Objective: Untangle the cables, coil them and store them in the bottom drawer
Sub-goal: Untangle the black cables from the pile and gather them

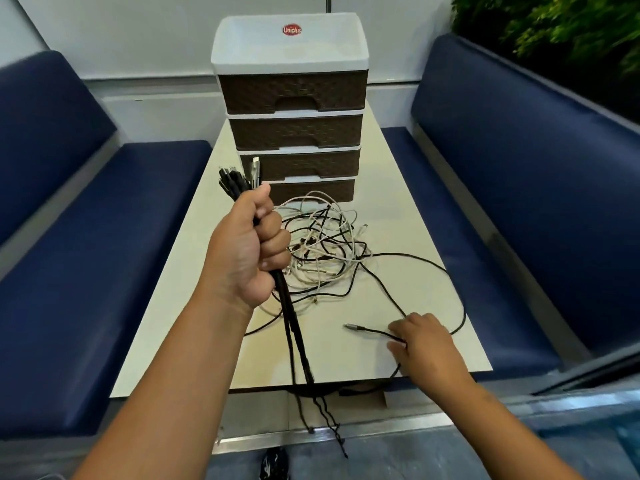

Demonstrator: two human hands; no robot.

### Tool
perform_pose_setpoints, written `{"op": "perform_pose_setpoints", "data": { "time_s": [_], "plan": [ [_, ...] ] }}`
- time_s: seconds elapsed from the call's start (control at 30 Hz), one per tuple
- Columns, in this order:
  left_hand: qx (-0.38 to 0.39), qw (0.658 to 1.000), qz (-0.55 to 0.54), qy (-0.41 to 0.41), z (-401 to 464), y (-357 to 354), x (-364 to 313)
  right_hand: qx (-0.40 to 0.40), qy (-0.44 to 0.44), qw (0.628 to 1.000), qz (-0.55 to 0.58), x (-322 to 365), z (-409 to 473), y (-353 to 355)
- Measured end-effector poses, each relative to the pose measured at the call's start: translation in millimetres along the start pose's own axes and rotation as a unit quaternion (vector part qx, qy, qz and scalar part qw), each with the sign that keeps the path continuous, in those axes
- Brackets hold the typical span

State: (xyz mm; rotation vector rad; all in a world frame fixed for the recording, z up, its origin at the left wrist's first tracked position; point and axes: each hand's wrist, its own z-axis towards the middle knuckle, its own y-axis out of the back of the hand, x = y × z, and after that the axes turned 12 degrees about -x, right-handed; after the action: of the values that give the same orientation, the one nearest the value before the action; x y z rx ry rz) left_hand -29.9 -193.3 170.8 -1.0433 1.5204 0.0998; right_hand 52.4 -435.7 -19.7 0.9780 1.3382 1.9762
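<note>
My left hand (247, 251) is raised above the table and grips a bundle of black cables (294, 327). Their plug ends stick up above my fist and the loose ends hang over the table's front edge. A tangle of white and black cables (325, 247) lies on the table behind that hand. My right hand (424, 344) rests low on the table and pinches a single black cable (372, 330) near its metal plug. That cable loops away to the right and back into the tangle. The bottom drawer (313, 190) of the brown drawer unit is closed.
The white-topped drawer unit (291, 60) with several brown drawers stands at the far end of the cream table (433, 282). Blue padded benches (86, 237) flank the table on both sides. Green foliage (554, 22) fills the upper right corner.
</note>
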Motion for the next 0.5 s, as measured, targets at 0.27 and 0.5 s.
{"op": "perform_pose_setpoints", "data": {
  "time_s": [0.27,0.5],
  "plan": [
    [-0.006,1.000,0.029,-0.005,18,1,4,-0.087,-0.009,0.994,0.066,23,29,19],
    [-0.007,0.999,0.049,-0.014,22,1,7,-0.131,-0.172,0.781,0.586,81,87,109]
  ]
}}
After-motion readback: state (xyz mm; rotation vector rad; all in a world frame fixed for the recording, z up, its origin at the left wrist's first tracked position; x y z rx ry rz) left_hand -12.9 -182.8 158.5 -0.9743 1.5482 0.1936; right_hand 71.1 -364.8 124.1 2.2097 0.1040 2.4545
